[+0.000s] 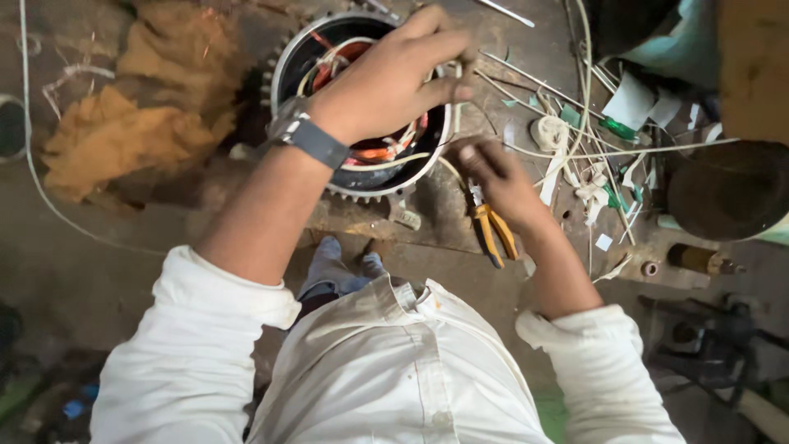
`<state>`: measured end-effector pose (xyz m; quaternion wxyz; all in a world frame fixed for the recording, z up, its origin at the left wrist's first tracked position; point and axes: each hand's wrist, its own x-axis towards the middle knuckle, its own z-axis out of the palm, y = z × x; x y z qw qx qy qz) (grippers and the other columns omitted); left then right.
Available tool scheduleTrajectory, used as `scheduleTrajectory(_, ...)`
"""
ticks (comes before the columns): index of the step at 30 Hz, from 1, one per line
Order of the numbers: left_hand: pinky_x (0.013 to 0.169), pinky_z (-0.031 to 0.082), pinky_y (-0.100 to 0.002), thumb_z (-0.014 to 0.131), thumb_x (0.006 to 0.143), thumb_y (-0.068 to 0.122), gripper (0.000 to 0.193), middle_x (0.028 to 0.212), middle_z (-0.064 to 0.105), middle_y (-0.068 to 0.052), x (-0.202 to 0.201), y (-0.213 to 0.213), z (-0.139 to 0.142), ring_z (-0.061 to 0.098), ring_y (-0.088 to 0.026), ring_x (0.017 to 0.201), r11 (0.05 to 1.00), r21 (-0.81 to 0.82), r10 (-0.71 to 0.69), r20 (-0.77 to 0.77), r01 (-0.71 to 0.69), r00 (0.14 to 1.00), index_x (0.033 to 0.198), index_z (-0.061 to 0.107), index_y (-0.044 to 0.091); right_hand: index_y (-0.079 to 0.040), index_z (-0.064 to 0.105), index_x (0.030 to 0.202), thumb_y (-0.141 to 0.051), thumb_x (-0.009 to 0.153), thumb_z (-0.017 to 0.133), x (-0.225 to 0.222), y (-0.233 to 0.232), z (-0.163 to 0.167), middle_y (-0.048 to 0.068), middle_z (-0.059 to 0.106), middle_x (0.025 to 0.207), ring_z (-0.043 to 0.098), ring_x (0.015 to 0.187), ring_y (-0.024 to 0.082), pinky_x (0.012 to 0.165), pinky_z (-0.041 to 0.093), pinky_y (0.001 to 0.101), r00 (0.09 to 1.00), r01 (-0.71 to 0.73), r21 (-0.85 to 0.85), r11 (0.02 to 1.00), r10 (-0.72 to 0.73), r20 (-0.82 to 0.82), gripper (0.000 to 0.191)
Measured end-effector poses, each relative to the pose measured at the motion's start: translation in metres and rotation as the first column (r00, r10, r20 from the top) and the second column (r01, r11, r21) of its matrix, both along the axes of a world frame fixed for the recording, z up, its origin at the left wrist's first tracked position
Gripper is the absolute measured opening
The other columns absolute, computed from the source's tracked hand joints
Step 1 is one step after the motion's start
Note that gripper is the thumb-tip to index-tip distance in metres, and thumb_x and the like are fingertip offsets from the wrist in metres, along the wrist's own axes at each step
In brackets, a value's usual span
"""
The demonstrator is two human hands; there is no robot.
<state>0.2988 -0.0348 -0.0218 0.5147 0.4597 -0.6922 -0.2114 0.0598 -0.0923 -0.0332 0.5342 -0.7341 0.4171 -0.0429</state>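
Left hand pinched wire over stator | right hand gripped pliers right of stator | you risked nicking winding insulation.

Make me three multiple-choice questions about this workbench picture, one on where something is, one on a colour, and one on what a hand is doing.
1. Where does the orange rag lie?
A. Left of the round motor housing
B. Inside the motor housing
C. Under the pliers

2. What colour are the handles of the pliers?
A. Blue
B. Orange-yellow
C. Black

3. What is the left hand doing?
A. Resting flat on the rag
B. Gripping the pliers
C. Reaching over the motor housing, fingers at its far rim

Answers:
1. A, the rag sits on the bench to the left of the housing's toothed rim.
2. B, the handles show orange-yellow just below the right hand.
3. C, the hand with the wristwatch stretches across the coils inside, its fingertips at the rim.
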Motion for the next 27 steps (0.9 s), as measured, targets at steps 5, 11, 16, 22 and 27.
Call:
scheduleTrajectory(5, 0.099, 0.049, -0.041, 0.082, 0.102, 0.025, 0.03, 0.118, 0.054, -0.014, 0.009, 0.003, 0.008, 0.057, -0.032, 0.113, 0.989, 0.128, -0.079, 0.09, 0.068, 0.993, 0.115, 0.064, 0.005, -0.016, 0.069, 0.119, -0.035, 0.1, 0.059, -0.011, -0.006, -0.006, -0.003, 0.068, 0.092, 0.059, 0.08, 0.007, 0.067, 0.048, 0.0242, 0.999, -0.05, 0.359, 0.932, 0.051, 0.008, 0.029)
scheduleTrajectory(11, 0.094, 0.05, -0.04, 0.082, 0.092, 0.023, 0.03, 0.121, 0.054, -0.013, 0.012, 0.004, 0.022, 0.058, -0.031, 0.111, 0.962, 0.237, -0.171, 0.148, 0.132, 0.974, 0.107, 0.063, 0.005, -0.008, 0.066, 0.103, -0.032, 0.1, 0.068, -0.013, -0.004, -0.001, -0.002, 0.064, 0.089, 0.058, 0.083, 0.01, 0.069, 0.046, 0.0268, 0.989, 0.08, 0.489, 0.869, -0.132, 0.072, 0.024)
scheduleTrajectory(16, 0.093, 0.05, -0.045, 0.086, 0.077, 0.025, 0.035, 0.12, 0.058, -0.013, -0.005, 0.007, 0.031, 0.058, -0.037, 0.116, 0.993, 0.085, -0.115, 0.494, 0.084, 0.862, 0.099, 0.066, 0.007, -0.011, 0.063, 0.098, -0.027, 0.097, 0.067, -0.034, 0.007, -0.017, 0.0, 0.069, 0.094, 0.063, 0.083, 0.013, 0.071, 0.05, 0.0287, 0.876, 0.43, 0.423, 0.798, -0.482, 0.018, 0.017)
scheduleTrajectory(22, 0.092, 0.047, -0.047, 0.084, 0.079, 0.028, 0.041, 0.112, 0.062, -0.015, 0.011, 0.001, 0.033, 0.059, -0.037, 0.111, 0.934, 0.308, -0.294, 0.38, 0.18, 0.877, 0.108, 0.067, 0.005, -0.006, 0.058, 0.094, -0.014, 0.104, 0.065, -0.069, 0.031, -0.032, 0.011, 0.071, 0.105, 0.068, 0.093, 0.016, 0.084, 0.058, 0.0319, 0.689, 0.537, 0.335, 0.774, -0.632, 0.355, 0.014)
scheduleTrajectory(27, 0.092, 0.048, -0.048, 0.082, 0.082, 0.026, 0.026, 0.097, 0.067, -0.01, 0.017, -0.013, 0.029, 0.061, -0.035, 0.104, 0.936, 0.272, -0.333, 0.477, 0.223, 0.814, 0.094, 0.07, 0.007, -0.005, 0.059, 0.092, -0.014, 0.101, 0.064, -0.093, 0.036, -0.022, 0.01, 0.076, 0.11, 0.071, 0.096, 0.017, 0.085, 0.059, 0.0312, 0.614, 0.614, 0.395, 0.683, -0.728, 0.305, 0.014)
